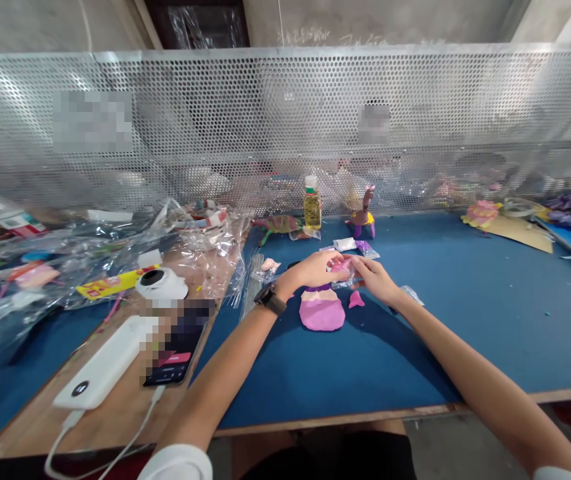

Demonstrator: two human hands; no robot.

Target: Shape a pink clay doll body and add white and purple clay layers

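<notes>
Both hands meet over the blue mat. My left hand (pixel 315 269), with a dark watch on its wrist, has its fingers curled around a small clear bag of pink clay (pixel 340 266). My right hand (pixel 374 279) pinches the bag from the other side, its thumb and fingers close together. Just below them lies a flat, rounded pink clay piece (pixel 322 315) with a pale peach band and a purple part at its top, partly covered by my left hand. A small bright pink clay scrap (pixel 356 299) rests to its right, under my right hand.
Beyond the hands stand a yellow oil bottle (pixel 312 205), a green clay creature (pixel 279 225) and a long-necked clay figure (pixel 364 215). Left are a phone (pixel 178 350), a white power bank (pixel 105 363), a white camera (pixel 162 287) and crumpled plastic (pixel 193 233). A perforated metal screen (pixel 245 100) closes the back.
</notes>
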